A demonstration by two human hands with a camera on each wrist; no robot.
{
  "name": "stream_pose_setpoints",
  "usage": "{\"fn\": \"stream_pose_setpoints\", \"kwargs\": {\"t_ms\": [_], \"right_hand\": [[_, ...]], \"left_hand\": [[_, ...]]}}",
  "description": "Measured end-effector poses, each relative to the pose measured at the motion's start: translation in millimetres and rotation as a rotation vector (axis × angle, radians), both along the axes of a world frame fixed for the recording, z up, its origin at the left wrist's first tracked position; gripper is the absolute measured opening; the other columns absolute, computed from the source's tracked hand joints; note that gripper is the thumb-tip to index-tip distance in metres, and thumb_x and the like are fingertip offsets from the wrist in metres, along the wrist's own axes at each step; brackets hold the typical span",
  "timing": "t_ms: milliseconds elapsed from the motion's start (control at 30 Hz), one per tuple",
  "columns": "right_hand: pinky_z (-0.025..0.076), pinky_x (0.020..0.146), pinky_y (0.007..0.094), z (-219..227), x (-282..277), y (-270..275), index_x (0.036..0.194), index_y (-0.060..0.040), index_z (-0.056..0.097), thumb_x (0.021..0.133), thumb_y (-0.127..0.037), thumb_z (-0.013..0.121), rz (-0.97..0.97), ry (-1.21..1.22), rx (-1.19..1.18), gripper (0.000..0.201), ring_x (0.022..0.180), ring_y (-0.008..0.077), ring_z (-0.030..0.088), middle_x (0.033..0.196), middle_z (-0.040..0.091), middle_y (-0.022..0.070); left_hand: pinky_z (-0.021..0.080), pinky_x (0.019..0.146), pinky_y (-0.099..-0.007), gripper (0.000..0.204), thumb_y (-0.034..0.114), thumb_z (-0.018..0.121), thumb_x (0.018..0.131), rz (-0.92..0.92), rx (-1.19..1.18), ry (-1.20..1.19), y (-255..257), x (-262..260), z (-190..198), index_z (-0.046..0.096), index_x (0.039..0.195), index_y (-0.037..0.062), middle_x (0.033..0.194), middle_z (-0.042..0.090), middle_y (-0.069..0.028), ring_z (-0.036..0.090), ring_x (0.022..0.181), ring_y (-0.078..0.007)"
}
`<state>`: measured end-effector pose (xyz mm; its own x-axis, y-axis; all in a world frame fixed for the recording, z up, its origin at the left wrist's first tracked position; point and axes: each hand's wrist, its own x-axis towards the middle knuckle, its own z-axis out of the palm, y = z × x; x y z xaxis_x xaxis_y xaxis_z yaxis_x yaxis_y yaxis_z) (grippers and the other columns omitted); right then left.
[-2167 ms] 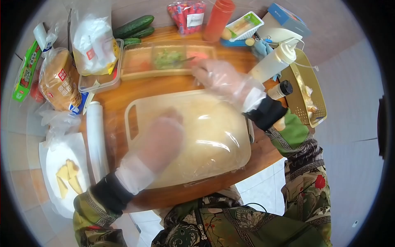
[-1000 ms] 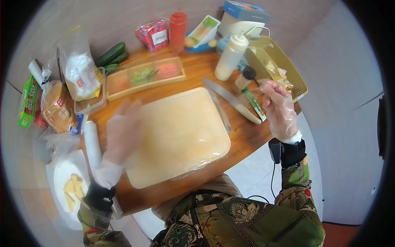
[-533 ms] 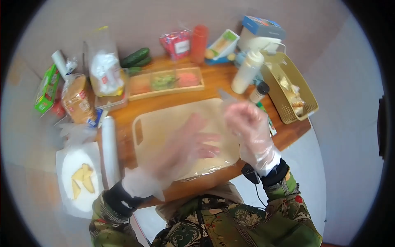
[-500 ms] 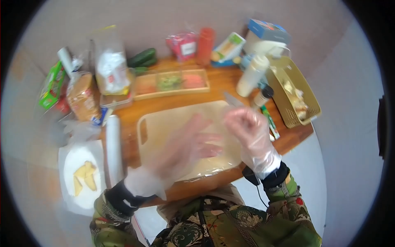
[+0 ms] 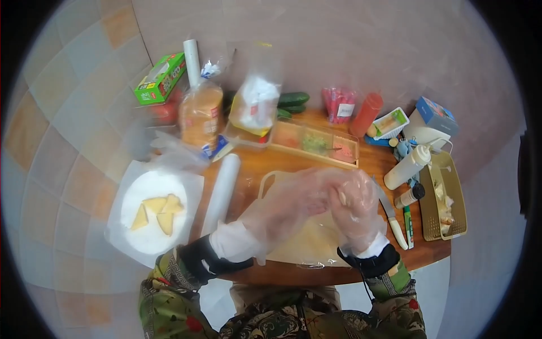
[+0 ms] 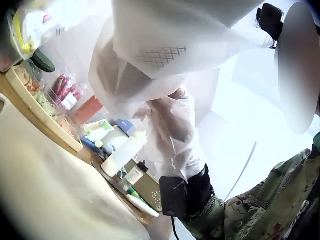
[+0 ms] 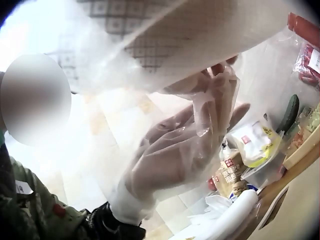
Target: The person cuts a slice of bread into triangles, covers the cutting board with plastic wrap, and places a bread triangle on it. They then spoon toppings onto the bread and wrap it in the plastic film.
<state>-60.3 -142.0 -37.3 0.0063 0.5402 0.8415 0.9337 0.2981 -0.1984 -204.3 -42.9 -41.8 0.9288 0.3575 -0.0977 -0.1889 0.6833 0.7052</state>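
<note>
Both hands wear clear plastic gloves and meet above the cream cutting board [image 5: 310, 243]. My left hand [image 5: 291, 198] stretches across to the right one, its fingers mostly straight in the right wrist view and its fingertips at the right hand's thumb side. Curled fingers show on my right hand [image 5: 357, 206]; whether they pinch any plastic I cannot tell. In the left wrist view, loose glove film covers much of the right hand [image 6: 172, 120]. The board's handle slot shows at its left, and shiny clear film lies along its front edge.
Left of the board are a white roll [image 5: 221, 192] and a plate [image 5: 132, 183] with yellow triangular pieces. Behind stands a divided wooden tray [image 5: 274, 146] of chopped food. A knife [image 5: 395, 223], squeeze bottle [image 5: 403, 169], black-capped shaker [image 5: 409, 196] and basket [image 5: 463, 217] stand at right.
From apart, on either side of the board, the hands have come together over it. The head view has swung left, showing more of the tiled wall and plate.
</note>
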Motion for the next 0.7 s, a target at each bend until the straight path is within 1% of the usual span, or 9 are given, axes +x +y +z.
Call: {"fn": "stream_pose_setpoints", "kwargs": {"t_ms": [133,200,300,433,500,533,600,633,700], "right_hand": [[0.051,0.063,0.0410,-4,-8,24,0.099,-0.0070,0.070,0.076,0.004,0.072,0.034,0.124,0.030,0.026,0.074,0.0331,0.065,0.094,0.072,0.0099],[0.052,0.065,0.0403,-11,-13,35,0.102,-0.0073,0.070,0.076,0.003,0.073,0.073,0.122,0.023,0.028,0.076,0.0332,0.065,0.095,0.072,0.0097],[0.055,0.069,0.0394,-8,-30,48,0.106,-0.0081,0.070,0.075,0.001,0.074,0.215,0.177,-0.021,0.032,0.080,0.0340,0.067,0.094,0.072,0.0093],[0.056,0.072,0.0388,-3,-30,51,0.106,-0.0081,0.071,0.076,-0.001,0.075,0.300,0.224,-0.116,0.031,0.083,0.0324,0.070,0.091,0.072,0.0094],[0.056,0.071,0.0386,-11,-20,57,0.105,-0.0076,0.071,0.078,-0.001,0.075,0.309,0.177,-0.148,0.028,0.083,0.0316,0.070,0.090,0.072,0.0100],[0.056,0.071,0.0374,-14,-15,60,0.103,-0.0072,0.072,0.079,-0.002,0.074,0.319,0.293,-0.228,0.024,0.081,0.0304,0.070,0.090,0.072,0.0110],[0.056,0.071,0.0361,-11,-6,67,0.102,-0.0068,0.072,0.081,-0.003,0.073,0.325,0.412,-0.307,0.021,0.080,0.0292,0.070,0.090,0.072,0.0119],[0.056,0.070,0.0354,-4,1,74,0.100,-0.0062,0.073,0.082,-0.004,0.073,0.261,0.363,-0.224,0.018,0.079,0.0277,0.070,0.090,0.072,0.0124],[0.055,0.069,0.0347,10,16,95,0.099,-0.0057,0.073,0.084,-0.006,0.073,0.191,0.312,-0.139,0.016,0.078,0.0263,0.070,0.089,0.072,0.0128]], "left_hand": [[0.044,0.099,-0.0321,0.033,0.028,0.053,0.105,0.120,0.112,0.044,3,-13,15,0.063,0.127,0.0060,0.124,0.064,-0.0010,0.061,0.108,-0.0135],[0.046,0.096,-0.0333,0.034,0.029,0.048,0.107,0.129,0.160,-0.063,8,-13,12,0.063,0.126,0.0043,0.119,0.067,-0.0029,0.062,0.107,-0.0145],[0.048,0.097,-0.0333,0.038,0.035,0.043,0.109,0.192,0.017,-0.072,22,-19,6,0.058,0.127,0.0041,0.112,0.067,-0.0039,0.063,0.102,-0.0141],[0.047,0.097,-0.0328,0.045,0.040,0.039,0.110,0.178,-0.042,-0.086,34,-27,-8,0.057,0.130,0.0038,0.112,0.067,-0.0038,0.063,0.104,-0.0149],[0.048,0.096,-0.0329,0.049,0.045,0.039,0.109,0.058,-0.049,-0.069,32,-27,-9,0.054,0.134,0.0050,0.116,0.066,-0.0047,0.063,0.104,-0.0159],[0.048,0.096,-0.0329,0.049,0.045,0.039,0.109,0.054,-0.047,-0.072,32,-26,-7,0.054,0.134,0.0050,0.116,0.066,-0.0047,0.063,0.104,-0.0159],[0.049,0.094,-0.0342,0.047,0.043,0.043,0.109,0.143,0.107,0.071,33,-25,5,0.054,0.136,0.0054,0.121,0.065,-0.0079,0.062,0.107,-0.0194],[0.049,0.094,-0.0342,0.047,0.043,0.043,0.109,0.140,0.111,0.068,36,-26,8,0.054,0.136,0.0054,0.121,0.065,-0.0079,0.062,0.107,-0.0194],[0.051,0.092,-0.0360,0.042,0.036,0.050,0.107,0.329,0.201,0.227,41,-30,11,0.057,0.134,0.0052,0.123,0.063,-0.0114,0.063,0.104,-0.0222]]}}
